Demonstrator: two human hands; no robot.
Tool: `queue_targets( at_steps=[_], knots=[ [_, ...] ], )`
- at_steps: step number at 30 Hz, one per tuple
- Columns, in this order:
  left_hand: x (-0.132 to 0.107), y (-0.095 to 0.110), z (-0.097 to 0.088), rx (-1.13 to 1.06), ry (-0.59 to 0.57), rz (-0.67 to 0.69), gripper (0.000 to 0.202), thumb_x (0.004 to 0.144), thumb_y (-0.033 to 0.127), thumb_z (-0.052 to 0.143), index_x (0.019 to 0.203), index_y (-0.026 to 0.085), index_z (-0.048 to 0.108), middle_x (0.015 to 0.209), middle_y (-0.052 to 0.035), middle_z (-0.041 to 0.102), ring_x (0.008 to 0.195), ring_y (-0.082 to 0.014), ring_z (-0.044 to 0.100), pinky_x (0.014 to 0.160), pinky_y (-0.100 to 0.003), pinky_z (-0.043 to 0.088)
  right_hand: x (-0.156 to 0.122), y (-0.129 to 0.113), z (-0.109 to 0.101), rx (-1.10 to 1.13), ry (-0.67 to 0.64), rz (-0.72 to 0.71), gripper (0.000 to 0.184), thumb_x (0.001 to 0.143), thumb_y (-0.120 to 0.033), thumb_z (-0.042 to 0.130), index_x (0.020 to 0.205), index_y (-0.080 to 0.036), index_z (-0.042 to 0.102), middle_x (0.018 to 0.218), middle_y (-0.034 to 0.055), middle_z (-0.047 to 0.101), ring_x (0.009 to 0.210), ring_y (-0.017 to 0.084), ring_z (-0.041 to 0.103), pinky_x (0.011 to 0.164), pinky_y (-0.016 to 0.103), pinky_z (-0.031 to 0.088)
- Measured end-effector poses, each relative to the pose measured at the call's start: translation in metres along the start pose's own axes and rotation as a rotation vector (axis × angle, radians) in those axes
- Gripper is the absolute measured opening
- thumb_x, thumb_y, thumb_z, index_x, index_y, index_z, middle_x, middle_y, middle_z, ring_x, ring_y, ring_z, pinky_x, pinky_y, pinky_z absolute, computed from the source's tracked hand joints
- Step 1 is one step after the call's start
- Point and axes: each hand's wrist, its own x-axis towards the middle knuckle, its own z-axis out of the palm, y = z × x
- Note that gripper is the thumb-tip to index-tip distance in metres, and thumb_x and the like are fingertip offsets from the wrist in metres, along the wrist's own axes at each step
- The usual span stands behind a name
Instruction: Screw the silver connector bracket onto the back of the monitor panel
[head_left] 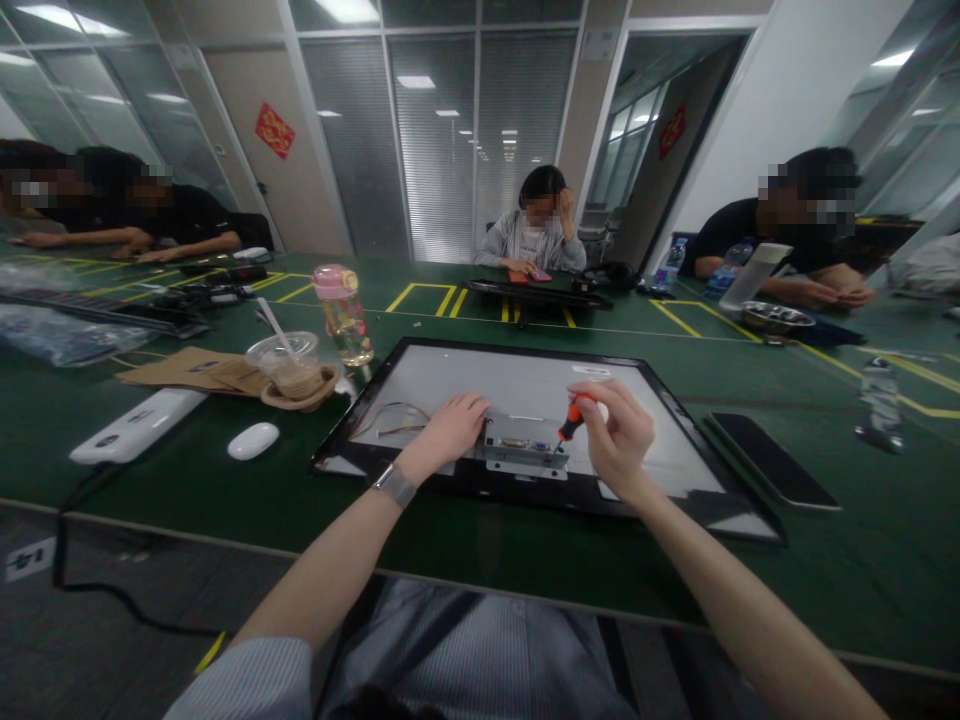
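Red-and-black screwdriver [573, 418], tip at the silver metal port box [525, 459] on our black-rimmed grey panel [495, 366]!
Right hand [622, 432] pinches its handle; left hand [448, 426] meets the box, grip unclear; box in place, further progress we can't tell

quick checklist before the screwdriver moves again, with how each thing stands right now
1. Screwdriver held in the right hand: ok.
2. Tip at the right part of the metal bracket: ok.
3. Tip seated in a screw: cannot tell, too small.
4. Left hand at the bracket's left end: ok.
5. Panel lying on the table: ok.
6. Wires away from the tip: ok, left of the bracket.
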Motion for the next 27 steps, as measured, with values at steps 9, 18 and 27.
queue_targets(
  at_steps=[9,18,27],
  knots=[
    [-0.0001,0.0007,0.0001,0.023,0.01,0.006,0.036,0.104,0.019,0.037,0.134,0.014,0.055,0.143,-0.0157,0.058,0.131,-0.0267,0.058,0.112,-0.045,0.046,-0.0032,0.0003,0.0047,0.037,-0.058,0.087,0.023,0.101,-0.022,0.053,0.117,-0.025,0.07,0.09,0.0049,0.071,0.08,0.022,0.068,0.071,0.038,0.054],
    [0.0009,0.0007,0.0003,0.012,-0.002,0.001,0.036,0.103,0.018,0.038,0.133,0.013,0.056,0.143,-0.0158,0.059,0.132,-0.0267,0.057,0.113,-0.045,0.046,-0.005,0.0026,0.0092,0.034,-0.056,0.068,0.02,0.095,-0.019,0.065,0.113,-0.026,0.068,0.093,0.0043,0.067,0.082,0.022,0.066,0.076,0.041,0.054],
    [-0.0007,0.0018,-0.0013,0.031,0.006,0.005,0.035,0.103,0.017,0.038,0.134,0.014,0.056,0.144,-0.0162,0.058,0.132,-0.0267,0.058,0.112,-0.045,0.047,-0.0058,0.0013,0.0046,0.106,-0.063,0.108,0.023,0.102,-0.021,0.048,0.109,-0.024,0.07,0.089,0.0042,0.066,0.082,0.021,0.065,0.073,0.039,0.052]
  ],
)
